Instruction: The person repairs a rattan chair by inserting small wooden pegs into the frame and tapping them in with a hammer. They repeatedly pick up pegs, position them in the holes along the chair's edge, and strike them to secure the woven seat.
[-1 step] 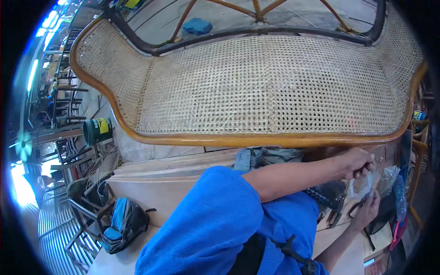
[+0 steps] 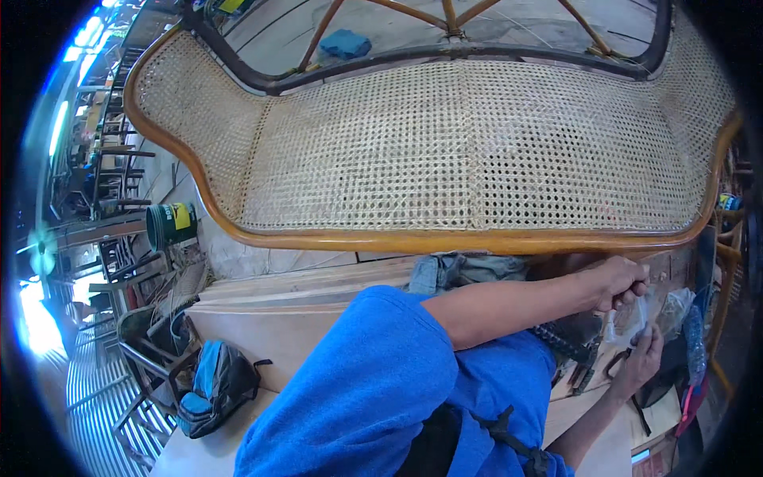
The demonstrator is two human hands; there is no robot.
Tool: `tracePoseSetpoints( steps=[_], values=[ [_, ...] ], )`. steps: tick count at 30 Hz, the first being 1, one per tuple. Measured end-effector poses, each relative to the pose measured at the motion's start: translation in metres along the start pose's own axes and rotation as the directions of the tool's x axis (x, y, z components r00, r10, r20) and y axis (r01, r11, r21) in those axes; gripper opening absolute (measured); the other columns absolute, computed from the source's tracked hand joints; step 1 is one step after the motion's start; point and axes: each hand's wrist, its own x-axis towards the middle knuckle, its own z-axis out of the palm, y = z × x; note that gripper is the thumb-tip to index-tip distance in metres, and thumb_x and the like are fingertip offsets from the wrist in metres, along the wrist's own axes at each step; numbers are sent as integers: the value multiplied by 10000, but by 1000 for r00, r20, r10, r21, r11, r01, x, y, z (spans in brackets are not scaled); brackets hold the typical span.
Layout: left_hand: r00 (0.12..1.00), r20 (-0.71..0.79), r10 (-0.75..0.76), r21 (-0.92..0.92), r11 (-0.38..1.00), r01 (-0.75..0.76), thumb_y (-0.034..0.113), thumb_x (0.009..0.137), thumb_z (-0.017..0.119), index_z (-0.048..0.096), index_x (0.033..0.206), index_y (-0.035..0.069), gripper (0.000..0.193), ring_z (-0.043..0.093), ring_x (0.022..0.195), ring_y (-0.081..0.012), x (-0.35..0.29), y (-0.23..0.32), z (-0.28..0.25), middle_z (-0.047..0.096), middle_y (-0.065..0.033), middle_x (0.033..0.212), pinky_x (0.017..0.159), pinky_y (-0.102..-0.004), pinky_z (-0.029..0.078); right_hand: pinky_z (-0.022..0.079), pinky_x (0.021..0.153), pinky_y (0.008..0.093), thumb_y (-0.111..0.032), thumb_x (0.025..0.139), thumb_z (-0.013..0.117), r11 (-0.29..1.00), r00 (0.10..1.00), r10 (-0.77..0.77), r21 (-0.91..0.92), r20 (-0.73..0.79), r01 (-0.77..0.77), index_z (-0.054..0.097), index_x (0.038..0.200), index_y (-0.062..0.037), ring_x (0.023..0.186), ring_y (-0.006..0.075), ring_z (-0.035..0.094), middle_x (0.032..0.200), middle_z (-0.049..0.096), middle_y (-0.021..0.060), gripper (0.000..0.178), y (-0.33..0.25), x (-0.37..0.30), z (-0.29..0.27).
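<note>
Off to my right, both hands are at a clear plastic bag. My left hand reaches across with its fingers closed around the bag's upper end. Below it, my right hand pinches the lower part of the bag between thumb and fingers. What the bag contains, if anything, I cannot make out. Just ahead lies a large curved seat piece of woven cane in a varnished brown frame, its front rail left of and beyond my left hand.
Beside my hands are more crumpled clear plastic, a plastic bottle and dark hand tools. A grey-blue cloth lies under the front rail. At left are a backpack, a green bucket and stacked boards.
</note>
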Motion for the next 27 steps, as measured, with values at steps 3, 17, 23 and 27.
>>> tracePoseSetpoints(
  steps=[3, 17, 23, 27],
  values=[
    [998, 52, -36, -109, 993, 41, 487, 902, 441, 541, 797, 88, 424, 458, 439, -101, 0, -3, -15, 527, 7, 586, 362, -284, 340, 432, 708, 248, -142, 911, 523, 995, 997, -72, 74, 31, 70, 597, 1015, 0, 779, 113, 514, 870, 569, 36, 191, -11, 8, 8],
    [891, 451, 47, -523, 823, 221, 798, 756, 197, 408, 1246, -84, 1031, 537, 1081, -367, -33, 26, -19, 483, -255, 1236, 883, -487, 458, 439, 761, 240, 20, 831, 552, 938, 930, -345, 85, 129, 336, 600, 931, -4, 827, 118, 555, 882, 598, 41, 113, -66, 12, 25],
    [896, 421, 139, -544, 829, 127, 814, 739, 141, 393, 1267, -89, 1076, 495, 1136, -387, -34, 26, -18, 464, -262, 1260, 932, -492, 417, 459, 637, 285, 41, 780, 575, 947, 947, -312, 107, 74, 304, 599, 905, -16, 727, 169, 573, 828, 584, 93, 139, -73, 5, 29],
    [920, 362, 150, -536, 841, 74, 813, 742, 131, 415, 1255, -87, 1073, 481, 1152, -381, -39, 29, -13, 472, -264, 1253, 965, -494, 386, 452, 693, 322, 16, 772, 596, 949, 947, -315, 24, 68, 314, 609, 904, -30, 776, 222, 572, 851, 585, 99, 141, -64, 6, 33]
  ],
)
